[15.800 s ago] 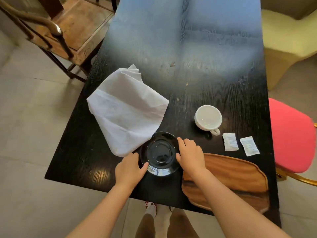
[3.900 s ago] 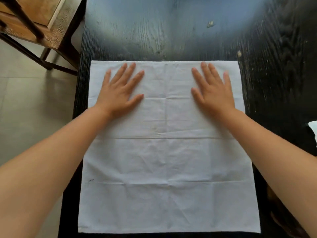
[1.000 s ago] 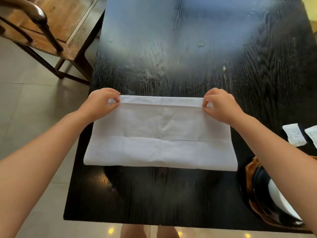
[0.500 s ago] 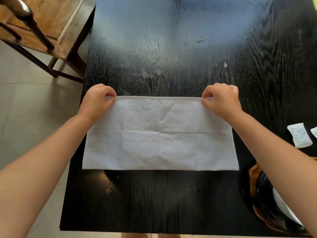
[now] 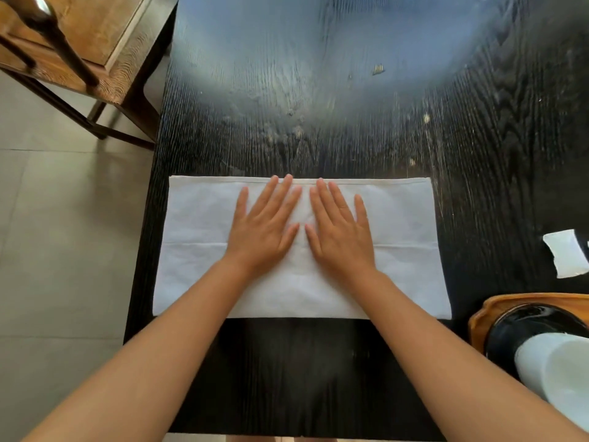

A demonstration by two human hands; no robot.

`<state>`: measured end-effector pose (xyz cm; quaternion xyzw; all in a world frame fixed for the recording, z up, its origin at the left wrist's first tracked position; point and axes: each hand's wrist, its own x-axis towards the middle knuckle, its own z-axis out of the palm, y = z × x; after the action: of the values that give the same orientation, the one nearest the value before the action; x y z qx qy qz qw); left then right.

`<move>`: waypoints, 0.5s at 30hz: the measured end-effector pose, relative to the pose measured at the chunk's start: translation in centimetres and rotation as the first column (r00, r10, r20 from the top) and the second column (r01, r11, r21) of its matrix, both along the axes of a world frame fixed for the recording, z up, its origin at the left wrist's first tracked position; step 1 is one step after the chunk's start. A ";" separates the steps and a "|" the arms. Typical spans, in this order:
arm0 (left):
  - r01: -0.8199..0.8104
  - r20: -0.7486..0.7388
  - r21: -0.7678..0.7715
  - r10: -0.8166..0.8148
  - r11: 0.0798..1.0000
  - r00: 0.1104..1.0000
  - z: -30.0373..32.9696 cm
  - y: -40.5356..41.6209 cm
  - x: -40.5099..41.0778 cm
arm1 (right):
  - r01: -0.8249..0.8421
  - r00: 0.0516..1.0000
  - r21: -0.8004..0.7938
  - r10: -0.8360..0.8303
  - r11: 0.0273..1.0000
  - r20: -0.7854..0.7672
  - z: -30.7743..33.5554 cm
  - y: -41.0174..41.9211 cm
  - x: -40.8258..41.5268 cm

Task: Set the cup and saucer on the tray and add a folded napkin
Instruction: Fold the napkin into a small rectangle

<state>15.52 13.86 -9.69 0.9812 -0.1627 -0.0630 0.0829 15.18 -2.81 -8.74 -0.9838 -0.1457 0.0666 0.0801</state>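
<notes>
A white napkin (image 5: pixel 404 224), folded in half into a wide rectangle, lies flat on the black table (image 5: pixel 318 106). My left hand (image 5: pixel 264 228) and my right hand (image 5: pixel 341 231) rest side by side, palms down with fingers spread, on the napkin's middle. At the lower right the wooden tray (image 5: pixel 478 317) carries the dark saucer (image 5: pixel 516 323), and the white cup (image 5: pixel 561 368) stands on the saucer. Tray, saucer and cup are partly cut off by the frame edge.
A white sachet (image 5: pixel 567 256) lies on the table to the right of the napkin. A wooden chair (image 5: pixel 79 46) stands beyond the table's left edge at the upper left. Pale floor tiles (image 5: pixel 63 250) run along the left side.
My hands let go of the napkin's far corners and moved inward. They now lie flat and open on the centre of the folded napkin.
</notes>
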 end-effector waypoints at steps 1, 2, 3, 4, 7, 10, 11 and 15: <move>-0.018 -0.009 0.000 0.018 1.000 1.000 -0.1 1.0 0.0 | -0.003 1.000 -0.009 0.003 1.000 -0.005 0.1 -0.8 0.2; -0.053 -0.018 -0.005 0.053 0.999 0.998 -0.2 2.2 -0.1 | 0.006 1.000 -0.017 -0.006 1.000 -0.007 0.2 -1.8 0.5; -0.103 -0.026 -0.009 0.103 0.995 0.994 -0.1 3.5 -0.2 | 0.031 0.999 -0.022 -0.032 0.999 -0.014 0.3 -3.0 0.7; -0.160 -0.033 -0.009 0.160 0.987 0.987 0.0 4.9 -0.3 | 0.072 0.997 -0.030 -0.073 0.997 -0.030 0.4 -4.5 0.9; -0.302 -0.040 0.033 0.304 0.953 0.952 0.2 9.2 -0.9 | 0.217 0.976 -0.093 -0.219 0.972 -0.013 1.0 -9.2 0.8; -0.326 -0.039 0.084 0.330 0.941 0.943 0.5 11.5 -1.4 | 0.279 0.959 -0.159 -0.282 0.947 0.001 1.4 -11.7 0.3; -0.331 -0.034 0.088 0.335 0.939 0.942 0.5 11.6 -1.3 | 0.295 0.955 -0.168 -0.298 0.941 0.010 1.4 -11.8 0.3; -0.493 0.038 0.002 0.493 0.870 0.869 1.8 8.0 -2.1 | 0.443 0.896 -0.058 -0.440 0.895 0.060 2.3 -8.3 -0.8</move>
<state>13.43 21.83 -7.90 0.9917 0.0919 -0.0230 0.0874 14.37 -11.07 -6.49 -0.9947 0.0819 0.0293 0.0553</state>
